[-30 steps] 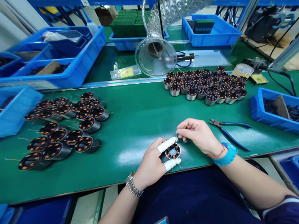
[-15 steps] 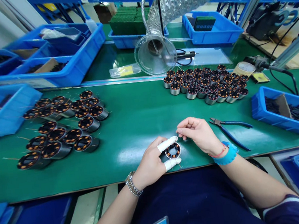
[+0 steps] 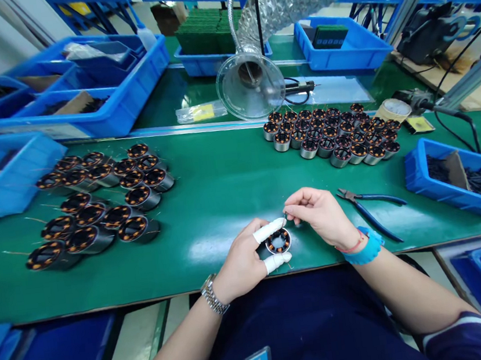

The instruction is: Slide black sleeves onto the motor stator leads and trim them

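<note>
L hand (image 3: pixel 242 257) clamped on wound ring (image 3: pixel 279 250), R hand (image 3: pixel 317 217) pinching dk bit (image 3: pixel 285 216); pliers (image 3: pixel 355 197), then blue bin (image 3: pixel 451 198), to R.

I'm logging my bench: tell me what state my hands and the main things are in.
Left hand: gripping wound ring
Wound ring: held, wire protruding
Right hand: pinching thin item, unclear what
Pliers: lying open
Bin beside pliers: uncovered, partly filled
Rings at left: upright, wires protruding
Rings at right: upright, clustered
Clear funnel: mouth uncovered
</note>
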Motion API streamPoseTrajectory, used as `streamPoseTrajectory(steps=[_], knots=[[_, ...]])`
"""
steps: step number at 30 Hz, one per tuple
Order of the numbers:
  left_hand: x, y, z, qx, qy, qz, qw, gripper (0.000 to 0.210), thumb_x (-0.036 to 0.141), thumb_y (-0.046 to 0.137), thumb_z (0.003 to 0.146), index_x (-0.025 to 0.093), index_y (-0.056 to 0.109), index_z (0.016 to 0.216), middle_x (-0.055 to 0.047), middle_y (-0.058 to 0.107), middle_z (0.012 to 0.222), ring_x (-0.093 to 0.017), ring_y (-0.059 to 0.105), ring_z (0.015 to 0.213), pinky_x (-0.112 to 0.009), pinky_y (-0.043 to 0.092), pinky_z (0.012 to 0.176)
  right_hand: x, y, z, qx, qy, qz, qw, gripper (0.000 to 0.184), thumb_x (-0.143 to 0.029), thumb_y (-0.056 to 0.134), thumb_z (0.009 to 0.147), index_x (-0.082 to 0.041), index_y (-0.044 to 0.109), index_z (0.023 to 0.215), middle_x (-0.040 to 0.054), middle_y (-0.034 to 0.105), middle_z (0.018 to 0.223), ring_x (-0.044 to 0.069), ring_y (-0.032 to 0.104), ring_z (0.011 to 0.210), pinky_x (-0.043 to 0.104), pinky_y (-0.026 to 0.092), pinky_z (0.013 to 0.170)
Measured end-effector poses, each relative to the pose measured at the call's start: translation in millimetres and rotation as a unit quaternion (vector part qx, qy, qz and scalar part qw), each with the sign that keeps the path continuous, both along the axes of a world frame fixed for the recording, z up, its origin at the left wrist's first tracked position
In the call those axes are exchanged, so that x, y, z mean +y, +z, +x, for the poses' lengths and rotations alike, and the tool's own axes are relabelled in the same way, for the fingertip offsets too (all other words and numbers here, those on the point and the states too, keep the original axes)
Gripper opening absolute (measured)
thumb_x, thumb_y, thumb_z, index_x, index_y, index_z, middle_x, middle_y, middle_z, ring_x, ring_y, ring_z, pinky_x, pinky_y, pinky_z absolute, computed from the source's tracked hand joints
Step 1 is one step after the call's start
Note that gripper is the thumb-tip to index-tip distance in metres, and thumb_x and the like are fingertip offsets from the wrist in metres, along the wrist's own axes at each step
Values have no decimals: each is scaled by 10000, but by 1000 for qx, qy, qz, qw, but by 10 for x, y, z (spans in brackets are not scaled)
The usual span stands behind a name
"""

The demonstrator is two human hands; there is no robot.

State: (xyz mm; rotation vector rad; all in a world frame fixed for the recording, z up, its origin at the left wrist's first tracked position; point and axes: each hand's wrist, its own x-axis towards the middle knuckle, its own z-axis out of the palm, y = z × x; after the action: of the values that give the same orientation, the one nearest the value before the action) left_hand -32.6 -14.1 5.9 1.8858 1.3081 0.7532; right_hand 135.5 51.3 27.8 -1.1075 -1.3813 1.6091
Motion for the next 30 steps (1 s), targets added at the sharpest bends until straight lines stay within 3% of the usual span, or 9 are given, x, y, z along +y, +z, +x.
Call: streamPoseTrajectory(steps=[15,26,30], knots=[[2,4,-5,-9,-1,-4,1000,506,345,662,715,256,510,1189,-31,537,971,-171,532,880,-315,457,798,-14,17,8,-51,41,30,997,96,-218,639,677,-146,603,728,-24,585,651,52,483,515,200,392,508],[2,15,-2,-10,2,-1,1000,497,345,665,710,253,518,1176,-27,543,949,-168,527,862,-310,455,770,-39,-66,70,-47,74,64,994,219,-243,613,714,-169,593,920,24,644,817,107,594,741,247,466,673],[1,11,-2,-18,2,-1,1000,513,329,668,711,258,507,1192,-27,544,952,-167,529,868,-310,456,772,-36,-63,97,-98,90,96,986,200,-262,606,722,-170,614,899,32,643,834,122,590,753,270,472,695]])
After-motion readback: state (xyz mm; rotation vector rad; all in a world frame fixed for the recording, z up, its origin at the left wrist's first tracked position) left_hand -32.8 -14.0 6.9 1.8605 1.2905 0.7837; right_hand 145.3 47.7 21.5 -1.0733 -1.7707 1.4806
